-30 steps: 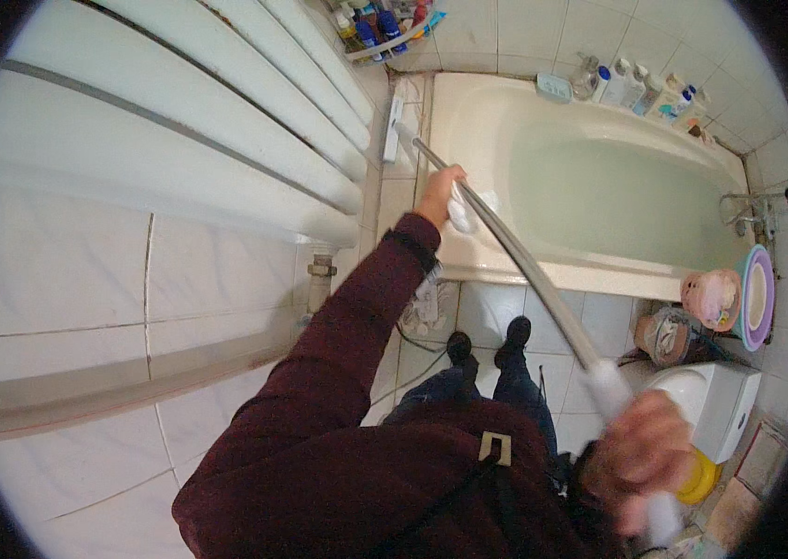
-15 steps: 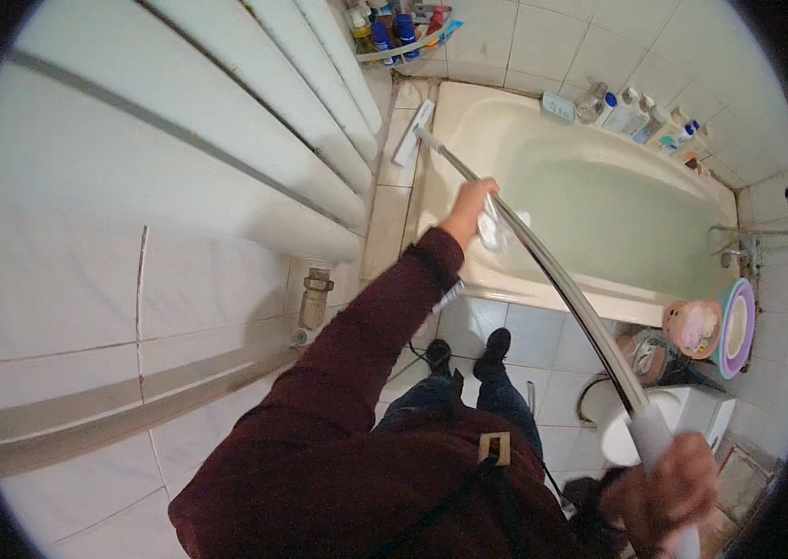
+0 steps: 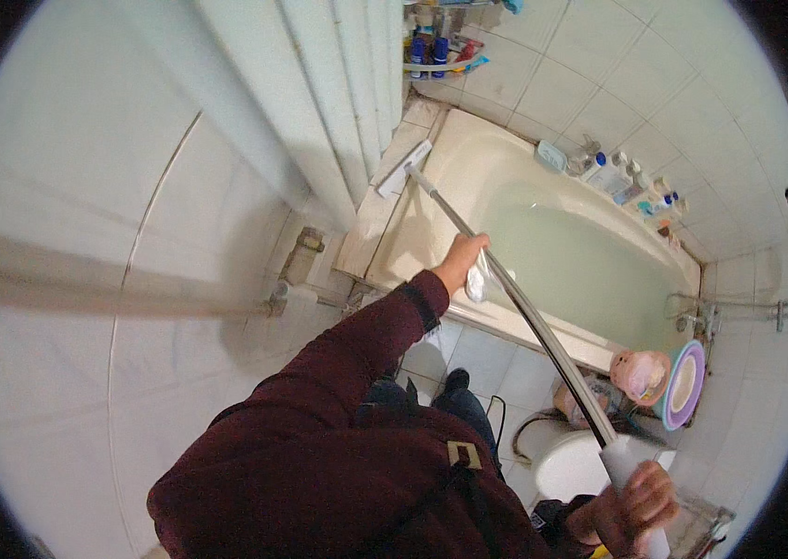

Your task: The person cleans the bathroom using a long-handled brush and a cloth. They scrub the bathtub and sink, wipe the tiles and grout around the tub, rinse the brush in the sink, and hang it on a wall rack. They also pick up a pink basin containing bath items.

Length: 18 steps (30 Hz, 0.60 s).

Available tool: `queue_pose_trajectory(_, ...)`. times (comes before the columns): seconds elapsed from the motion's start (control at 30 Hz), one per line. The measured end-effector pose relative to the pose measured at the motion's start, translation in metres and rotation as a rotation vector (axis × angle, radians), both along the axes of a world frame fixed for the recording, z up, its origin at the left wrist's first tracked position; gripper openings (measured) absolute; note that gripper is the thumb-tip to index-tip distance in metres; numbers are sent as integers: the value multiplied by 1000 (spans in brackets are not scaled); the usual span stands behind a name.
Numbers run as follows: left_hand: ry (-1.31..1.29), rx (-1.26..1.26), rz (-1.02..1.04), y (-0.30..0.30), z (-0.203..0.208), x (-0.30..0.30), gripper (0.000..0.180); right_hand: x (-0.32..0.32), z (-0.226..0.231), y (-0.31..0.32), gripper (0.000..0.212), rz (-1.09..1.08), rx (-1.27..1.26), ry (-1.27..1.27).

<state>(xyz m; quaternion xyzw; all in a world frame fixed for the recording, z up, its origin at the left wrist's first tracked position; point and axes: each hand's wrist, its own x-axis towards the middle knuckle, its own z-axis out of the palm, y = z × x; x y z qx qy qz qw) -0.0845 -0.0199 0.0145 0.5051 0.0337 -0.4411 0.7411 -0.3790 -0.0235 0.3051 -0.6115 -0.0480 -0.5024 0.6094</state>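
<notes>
A long-handled mop crosses the view diagonally, with a shiny metal pole [image 3: 534, 321] and a flat white head [image 3: 404, 169] that rests on the tiled ledge [image 3: 384, 210] at the bathtub's left end. My left hand [image 3: 462, 262] is closed around the pole partway down, over the tub's near rim. A crumpled white cloth-like piece [image 3: 477, 279] hangs under that hand. At the lower right, my right hand [image 3: 634, 511] wraps the thick grey grip [image 3: 619, 466] at the pole's upper end. Beyond lies the cream bathtub [image 3: 454, 140], holding greenish water [image 3: 575, 261].
A white radiator [image 3: 338, 102] stands at the left, beside a pipe valve [image 3: 305, 244]. Bottles [image 3: 617, 177] line the tub's far rim. A corner shelf [image 3: 445, 67] holds more. Basins [image 3: 687, 387] and a white toilet [image 3: 571, 466] stand at the right.
The view has turned, so the tub sits lower and more slanted. The mop head appears slightly nearer to me along the ledge. Both hands keep their hold on the mop.
</notes>
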Motion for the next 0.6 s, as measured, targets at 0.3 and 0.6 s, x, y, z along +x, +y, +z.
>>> queue_pose_trajectory(0.3,114,-200,196,-9,68,-125,19,-115,59,-99,16,342,4,-255)
queue_pose_trajectory(0.6,51,-422,301,-67,153,-246,21,-177,98,-182,18,483,171,-366)
